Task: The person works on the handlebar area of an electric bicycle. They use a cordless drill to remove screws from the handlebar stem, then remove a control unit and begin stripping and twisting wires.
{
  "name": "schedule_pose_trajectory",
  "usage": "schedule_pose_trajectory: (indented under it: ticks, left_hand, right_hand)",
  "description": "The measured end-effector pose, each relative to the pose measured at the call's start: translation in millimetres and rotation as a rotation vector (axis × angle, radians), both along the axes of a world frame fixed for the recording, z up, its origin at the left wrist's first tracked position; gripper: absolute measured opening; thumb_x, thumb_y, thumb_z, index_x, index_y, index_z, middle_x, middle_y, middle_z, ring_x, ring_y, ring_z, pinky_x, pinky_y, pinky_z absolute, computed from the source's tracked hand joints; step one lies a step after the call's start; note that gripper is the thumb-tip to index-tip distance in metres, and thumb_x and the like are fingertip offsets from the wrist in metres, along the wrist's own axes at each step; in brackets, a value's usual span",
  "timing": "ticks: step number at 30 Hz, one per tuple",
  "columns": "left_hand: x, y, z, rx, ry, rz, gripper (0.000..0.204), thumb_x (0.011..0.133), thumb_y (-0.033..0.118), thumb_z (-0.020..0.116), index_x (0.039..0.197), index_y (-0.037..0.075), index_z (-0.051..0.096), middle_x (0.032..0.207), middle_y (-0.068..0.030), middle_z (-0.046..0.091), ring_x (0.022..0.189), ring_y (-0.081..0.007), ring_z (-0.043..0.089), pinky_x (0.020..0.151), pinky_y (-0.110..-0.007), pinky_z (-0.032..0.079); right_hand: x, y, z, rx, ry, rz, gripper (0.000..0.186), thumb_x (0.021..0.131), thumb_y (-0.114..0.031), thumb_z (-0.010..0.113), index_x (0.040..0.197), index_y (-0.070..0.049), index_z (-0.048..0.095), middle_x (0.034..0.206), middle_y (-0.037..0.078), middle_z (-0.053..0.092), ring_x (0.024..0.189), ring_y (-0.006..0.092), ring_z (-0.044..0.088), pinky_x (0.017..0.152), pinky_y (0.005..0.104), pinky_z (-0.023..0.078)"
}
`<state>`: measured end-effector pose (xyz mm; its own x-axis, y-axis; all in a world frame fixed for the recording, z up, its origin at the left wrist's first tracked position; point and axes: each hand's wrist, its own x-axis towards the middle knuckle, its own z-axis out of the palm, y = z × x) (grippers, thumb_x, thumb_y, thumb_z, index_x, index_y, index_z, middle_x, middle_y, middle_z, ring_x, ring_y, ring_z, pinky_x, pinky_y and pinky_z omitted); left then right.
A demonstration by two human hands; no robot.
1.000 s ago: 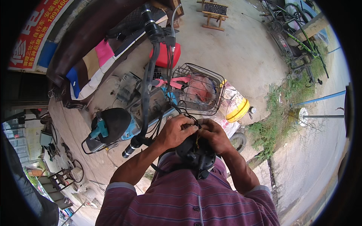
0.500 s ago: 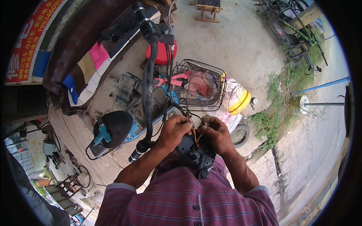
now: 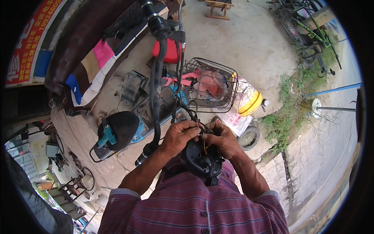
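Handling thin wires: both hands meet in front of the person, above a black housing (image 3: 199, 159); the thin wires (image 3: 205, 147) run from the fingers down to it, yellow-orange ones among them.
Left hand (image 3: 179, 135): thumb and forefinger pinched on the wires, their ends hidden.
Right hand (image 3: 221, 137): thumb and forefinger also closed on the wires; which strand each finger holds cannot be told.
Black housing: just below the hands, before the striped shirt (image 3: 191, 199); whether it rests on the lap is unclear.
Handlebar (image 3: 157, 93): left of the hands, its dark cables running down near them.
Wire basket (image 3: 213, 104): just beyond the hands, holding a plastic bag (image 3: 210, 85).
Good handling: probably best to pinch close to the wire ends, part strands by colour, leave slack toward the housing, and steady one side while the other moves.
Against half a second ago: the fingertips are closer together, and the coloured strands that showed between the hands are now largely covered; the handlebar and basket sit slightly further right in view.
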<state>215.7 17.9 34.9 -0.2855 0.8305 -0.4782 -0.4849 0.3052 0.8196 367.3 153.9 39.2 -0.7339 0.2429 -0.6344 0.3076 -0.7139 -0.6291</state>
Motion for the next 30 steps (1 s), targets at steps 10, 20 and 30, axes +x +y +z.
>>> schedule_pose_trajectory:
  ticks: [10,20,30]
  left_hand:
    - [-2.2,-3.5,2.8,0.003,0.111,0.007,0.02,0.099,0.012,0.063,0.108,-0.004,0.067,0.09,-0.0028,0.066,0.074,-0.0075,0.062,0.069,-0.022,0.05]
    - [-15.8,-3.5,13.2,-0.044,0.111,-0.119,0.016,0.096,0.008,0.063,0.106,-0.003,0.067,0.087,-0.0036,0.066,0.076,-0.0092,0.062,0.073,-0.024,0.05]
    - [-11.4,-1.0,7.6,-0.038,0.046,-0.108,0.014,0.095,0.005,0.061,0.104,-0.004,0.068,0.09,-0.0049,0.067,0.074,-0.01,0.062,0.071,-0.025,0.052]
  right_hand:
    - [-2.2,-1.5,-5.6,0.008,0.037,-0.028,0.018,0.091,-0.013,0.071,0.101,0.0,0.064,0.087,0.002,0.066,0.077,0.0089,0.059,0.071,0.024,0.048]
    - [-3.9,1.6,-0.3,0.019,0.081,0.025,0.024,0.09,-0.015,0.071,0.106,-0.001,0.06,0.093,0.003,0.064,0.084,0.01,0.06,0.077,0.0254,0.048]
    - [-2.5,1.3,0.1,0.095,0.03,0.131,0.024,0.085,-0.012,0.078,0.102,-0.003,0.063,0.092,0.0,0.063,0.083,0.0071,0.056,0.077,0.024,0.046]
